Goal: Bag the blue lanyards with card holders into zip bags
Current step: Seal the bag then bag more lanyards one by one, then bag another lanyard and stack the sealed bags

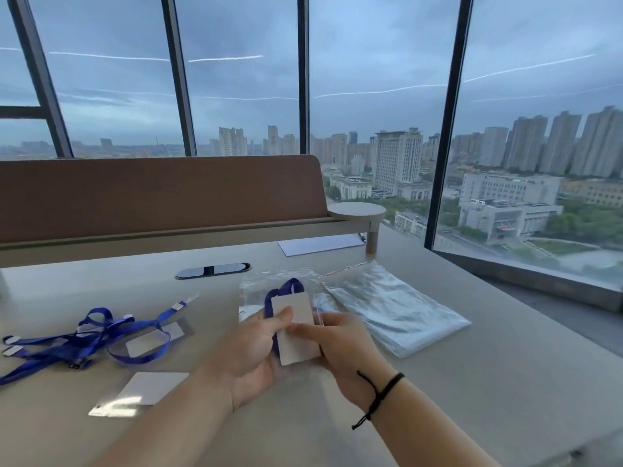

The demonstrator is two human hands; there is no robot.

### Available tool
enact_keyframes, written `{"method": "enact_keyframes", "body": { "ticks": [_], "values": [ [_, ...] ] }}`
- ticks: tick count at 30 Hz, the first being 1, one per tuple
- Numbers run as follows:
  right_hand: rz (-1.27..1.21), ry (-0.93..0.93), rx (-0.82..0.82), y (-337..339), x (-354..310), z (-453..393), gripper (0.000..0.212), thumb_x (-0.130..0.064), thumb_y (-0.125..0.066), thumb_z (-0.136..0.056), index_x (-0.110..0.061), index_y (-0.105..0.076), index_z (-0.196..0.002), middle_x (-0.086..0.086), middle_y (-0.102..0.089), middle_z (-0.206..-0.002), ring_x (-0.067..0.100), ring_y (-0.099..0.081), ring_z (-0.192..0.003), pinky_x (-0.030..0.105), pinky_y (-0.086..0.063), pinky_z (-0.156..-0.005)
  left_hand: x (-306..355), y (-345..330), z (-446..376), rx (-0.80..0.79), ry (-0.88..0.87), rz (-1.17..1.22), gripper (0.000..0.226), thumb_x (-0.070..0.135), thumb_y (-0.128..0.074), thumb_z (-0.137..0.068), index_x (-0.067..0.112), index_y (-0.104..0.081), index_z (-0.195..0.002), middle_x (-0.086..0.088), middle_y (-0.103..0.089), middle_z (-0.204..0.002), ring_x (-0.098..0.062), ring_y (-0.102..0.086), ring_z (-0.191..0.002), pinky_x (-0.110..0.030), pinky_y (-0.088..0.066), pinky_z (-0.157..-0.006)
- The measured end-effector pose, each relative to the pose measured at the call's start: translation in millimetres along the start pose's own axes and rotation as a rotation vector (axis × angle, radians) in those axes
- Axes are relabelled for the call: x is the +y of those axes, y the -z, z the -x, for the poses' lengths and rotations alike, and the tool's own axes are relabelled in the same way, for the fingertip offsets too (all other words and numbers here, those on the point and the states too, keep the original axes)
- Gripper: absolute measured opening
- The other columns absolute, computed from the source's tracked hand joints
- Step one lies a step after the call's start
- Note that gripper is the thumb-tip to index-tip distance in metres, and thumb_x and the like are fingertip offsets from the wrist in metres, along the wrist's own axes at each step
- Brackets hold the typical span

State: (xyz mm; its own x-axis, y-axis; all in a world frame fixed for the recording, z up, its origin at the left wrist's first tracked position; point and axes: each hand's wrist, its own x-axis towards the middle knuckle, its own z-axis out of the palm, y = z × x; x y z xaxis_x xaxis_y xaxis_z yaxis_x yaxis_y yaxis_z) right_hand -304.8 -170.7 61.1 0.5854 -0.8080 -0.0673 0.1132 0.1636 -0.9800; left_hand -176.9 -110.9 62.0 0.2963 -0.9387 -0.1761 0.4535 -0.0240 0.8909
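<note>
Both hands meet over the middle of the desk. My left hand [251, 352] and my right hand [340, 345] together grip a white card holder [296, 328] with a folded blue lanyard [279, 294] looped behind it. The holder lies against a clear zip bag [266, 284] that stands up behind my fingers; whether it is inside the bag I cannot tell. A tangle of blue lanyards [91, 338] with card holders lies on the desk at the left. One loose card holder [141, 392] lies nearer to me.
A stack of clear zip bags [394, 311] lies right of my hands. The beige desk [472, 382] has a dark cable slot [212, 270], a brown divider panel [158, 193], a round shelf [357, 210] and a white sheet [320, 246] behind. Floor-to-ceiling windows stand beyond.
</note>
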Motion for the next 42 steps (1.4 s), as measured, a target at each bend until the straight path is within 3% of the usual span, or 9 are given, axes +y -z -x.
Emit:
{"method": "enact_keyframes", "body": {
  "ticks": [6, 12, 14, 17, 23, 30, 34, 38, 42],
  "values": [
    [0.173, 0.031, 0.13, 48.3, -24.9, -59.0, 0.008, -0.014, -0.067, -0.091, -0.008, -0.072, -0.094, 0.018, -0.073, -0.088, 0.022, -0.067, -0.074, 0.035, -0.059, -0.076, 13.9, -17.8, -60.1, 0.104, -0.026, 0.106, 0.027, 0.018, -0.044, -0.104, 0.01, -0.064, -0.121, -0.021, -0.07, -0.116, -0.042, -0.061, -0.118, -0.059, -0.05, -0.096],
    [0.649, 0.05, 0.271, 111.8, -23.4, -162.6, 0.009, -0.003, -0.06, -0.088, -0.004, -0.069, -0.086, 0.009, -0.063, -0.073, 0.021, -0.055, -0.062, 0.028, -0.047, -0.054, 23.6, -20.5, -118.6, 0.137, 0.018, 0.058, 0.028, 0.018, -0.051, -0.102, 0.013, -0.06, -0.128, -0.023, -0.066, -0.123, -0.043, -0.062, -0.114, -0.062, -0.05, -0.095],
    [0.858, 0.086, 0.314, 129.0, -20.8, -200.7, 0.016, -0.006, -0.059, -0.087, -0.019, -0.068, -0.085, 0.008, -0.065, -0.087, 0.023, -0.063, -0.077, 0.028, -0.05, -0.07, 25.8, -20.9, -136.2, 0.15, 0.016, 0.06, 0.027, 0.017, -0.051, -0.102, 0.012, -0.059, -0.127, -0.022, -0.066, -0.122, -0.042, -0.064, -0.108, -0.059, -0.052, -0.092],
    [1.178, 0.124, 0.261, 142.4, -20.3, -243.8, 0.039, -0.003, -0.05, -0.089, -0.025, -0.064, -0.118, 0.006, -0.062, -0.125, 0.025, -0.058, -0.114, 0.023, -0.042, -0.089, 21.8, -13.4, -165.7, 0.183, 0.007, 0.062, 0.024, 0.017, -0.054, -0.101, 0.01, -0.063, -0.122, -0.018, -0.068, -0.124, -0.036, -0.064, -0.11, -0.056, -0.049, -0.101],
    [1.511, 0.142, 0.077, 146.2, -18.6, -301.4, 0.056, -0.002, -0.041, -0.09, -0.035, -0.051, -0.135, 0.003, -0.06, -0.133, 0.025, -0.059, -0.112, 0.033, -0.051, -0.094, 6.3, 3.4, -200.0, 0.199, 0.08, 0.083, 0.02, 0.017, -0.054, -0.101, 0.007, -0.067, -0.112, -0.021, -0.071, -0.111, -0.038, -0.063, -0.109, -0.057, -0.047, -0.102],
    [1.568, 0.132, 0.03, 151.7, -9.7, -328.7, 0.023, -0.021, -0.054, -0.09, -0.035, -0.069, -0.101, -0.002, -0.064, -0.12, 0.019, -0.059, -0.103, 0.029, -0.048, -0.089, -3.2, 12.8, -209.1, 0.172, 0.146, 0.095, 0.024, 0.02, -0.048, -0.103, 0.009, -0.07, -0.103, -0.018, -0.073, -0.101, -0.038, -0.063, -0.103, -0.05, -0.054, -0.078],
    [1.528, 0.21, 0.1, 154.5, -7.8, -328.0, 0.013, -0.028, -0.061, -0.087, -0.038, -0.064, -0.08, -0.003, -0.068, -0.103, 0.018, -0.063, -0.09, 0.033, -0.055, -0.085, -9.8, 15.9, -214.1, 0.196, 0.137, 0.06, 0.028, 0.022, -0.051, -0.102, 0.008, -0.064, -0.122, -0.024, -0.069, -0.12, -0.044, -0.061, -0.116, -0.06, -0.047, -0.096],
    [1.521, 0.274, 0.14, 156.1, -8.5, -321.2, 0.011, -0.029, -0.066, -0.087, -0.037, -0.07, -0.081, -0.007, -0.069, -0.095, 0.015, -0.064, -0.084, 0.034, -0.058, -0.079, -15.9, 13.9, -217.0, 0.213, 0.086, -0.008, 0.026, 0.023, -0.054, -0.1, 0.008, -0.062, -0.12, -0.027, -0.069, -0.113, -0.046, -0.067, -0.095, -0.061, -0.055, -0.077],
    [1.521, 0.31, 0.211, 156.9, -8.4, -315.8, 0.013, -0.032, -0.065, -0.086, -0.042, -0.068, -0.078, -0.008, -0.069, -0.094, 0.016, -0.064, -0.083, 0.035, -0.058, -0.077, -17.6, 14.8, -217.5, 0.216, 0.055, -0.033, 0.024, 0.02, -0.054, -0.101, 0.007, -0.061, -0.119, -0.025, -0.067, -0.109, -0.041, -0.064, -0.084, -0.044, -0.056, -0.054]
  ]
}}
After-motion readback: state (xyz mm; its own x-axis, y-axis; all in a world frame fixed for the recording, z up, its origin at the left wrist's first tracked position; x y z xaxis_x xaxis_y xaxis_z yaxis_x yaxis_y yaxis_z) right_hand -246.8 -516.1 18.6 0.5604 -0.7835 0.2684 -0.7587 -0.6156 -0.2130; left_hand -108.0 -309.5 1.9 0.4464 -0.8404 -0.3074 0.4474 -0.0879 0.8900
